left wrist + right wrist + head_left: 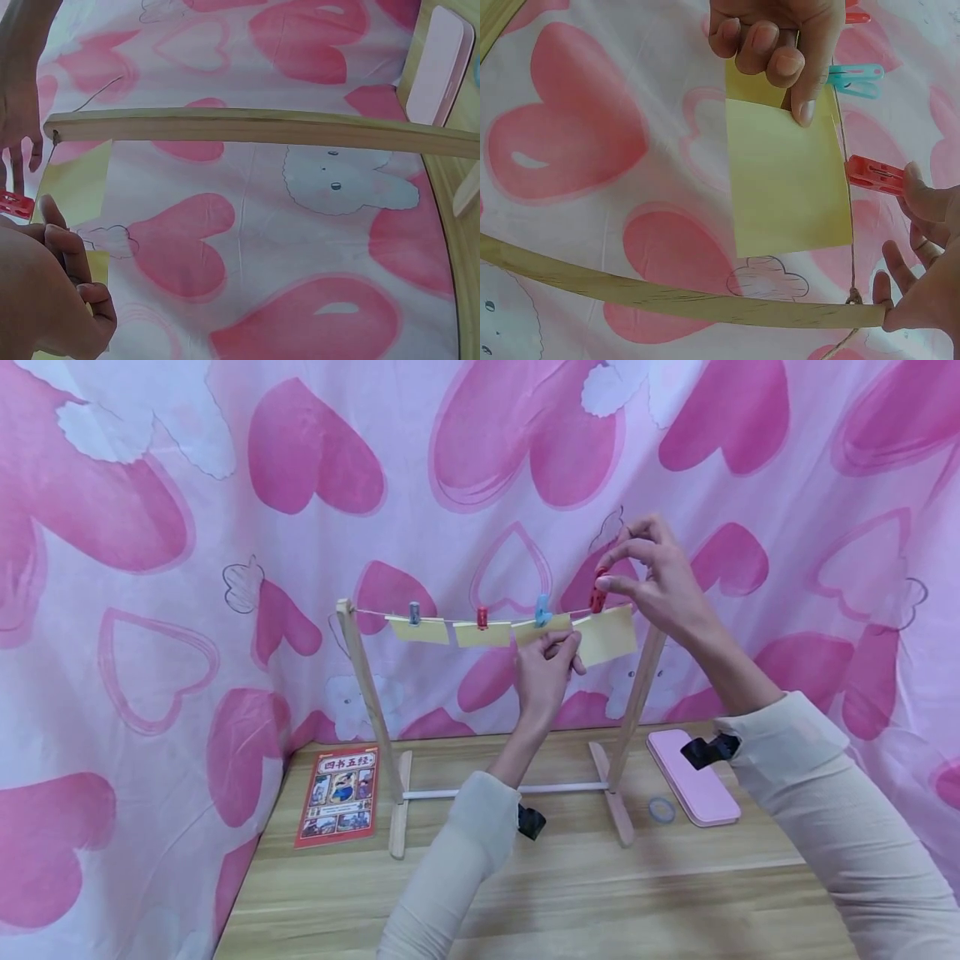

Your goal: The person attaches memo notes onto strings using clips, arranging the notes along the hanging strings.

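A string (853,270) runs between the posts of a wooden stand, with several yellow paper notes hung along it. My left hand (546,675) pinches the left edge of the rightmost yellow note (609,637), as the right wrist view (787,176) also shows. With thumb and fingers my right hand (660,578) pinches a red clothespin (598,592), whose tip meets the string at that note's top edge. Farther left, a light blue clothespin (542,610), another red clothespin (482,617) and a grey one (414,613) clip the other notes.
The stand's wooden posts (366,702) rise from feet joined by a white rod (562,788). A red comic-style booklet (337,797) lies left on the wooden table (337,902). At right are a pink case (693,777) and a tape roll (662,810). Heart-patterned cloth (315,452) hangs behind.
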A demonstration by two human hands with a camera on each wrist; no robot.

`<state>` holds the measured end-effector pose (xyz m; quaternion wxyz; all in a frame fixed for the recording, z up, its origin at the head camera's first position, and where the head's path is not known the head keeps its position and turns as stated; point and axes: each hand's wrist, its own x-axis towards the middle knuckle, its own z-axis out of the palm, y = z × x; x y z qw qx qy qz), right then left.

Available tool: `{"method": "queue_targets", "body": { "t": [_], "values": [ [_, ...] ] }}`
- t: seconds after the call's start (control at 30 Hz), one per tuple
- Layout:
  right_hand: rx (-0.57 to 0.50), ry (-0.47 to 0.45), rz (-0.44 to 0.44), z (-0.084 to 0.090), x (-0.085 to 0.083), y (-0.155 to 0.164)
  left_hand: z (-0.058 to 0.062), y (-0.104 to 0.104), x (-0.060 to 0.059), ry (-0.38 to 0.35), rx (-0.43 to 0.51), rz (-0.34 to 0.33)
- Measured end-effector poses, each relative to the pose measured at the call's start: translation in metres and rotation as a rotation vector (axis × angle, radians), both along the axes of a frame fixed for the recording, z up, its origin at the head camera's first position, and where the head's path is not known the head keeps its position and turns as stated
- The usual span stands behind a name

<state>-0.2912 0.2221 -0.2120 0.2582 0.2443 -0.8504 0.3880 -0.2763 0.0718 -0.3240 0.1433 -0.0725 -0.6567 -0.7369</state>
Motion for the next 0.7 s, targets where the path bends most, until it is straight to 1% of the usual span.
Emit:
{"method": "queue_targets", "body": {
  "t": [0.07, 0.3, 0.7],
  "values": [
    [0.002, -0.001, 0.0, 0.0005, 0.0, -0.0002, 0.0009, -0.0002, -0.0006, -0.001, 0.011, -0.001],
    [0.003, -0.022, 0.003, 0.0013, 0.0005, -0.0003, 0.0034, -0.0005, -0.0012, 0.027, 0.003, 0.039],
    [0.092, -0.012, -0.024, -0.0057, -0.0002, 0.0042, 0.0053, 0.0009, -0.0029, 0.056, 0.004, 0.026]
  ]
}}
